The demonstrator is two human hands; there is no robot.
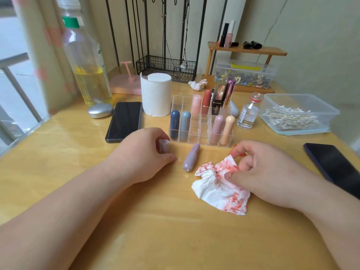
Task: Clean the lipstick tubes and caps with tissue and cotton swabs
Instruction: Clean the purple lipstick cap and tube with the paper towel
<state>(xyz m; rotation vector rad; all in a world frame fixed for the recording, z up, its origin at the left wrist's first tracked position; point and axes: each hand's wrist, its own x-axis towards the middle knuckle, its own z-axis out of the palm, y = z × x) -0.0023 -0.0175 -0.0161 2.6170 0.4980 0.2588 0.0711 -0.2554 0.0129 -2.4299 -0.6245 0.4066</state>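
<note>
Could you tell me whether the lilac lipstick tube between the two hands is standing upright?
No, the lilac lipstick tube lies on its side on the table, just in front of the clear organiser.

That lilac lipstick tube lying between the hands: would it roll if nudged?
Probably yes: the lilac tube is round and lies on its side on the glossy table, so a sideways nudge would likely roll it. Its smooth plastic shell may be slippery, and it looks light.

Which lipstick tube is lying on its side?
The lilac tube, flat on the table in front of the clear organizer; the rest stand upright in its compartments.
</note>
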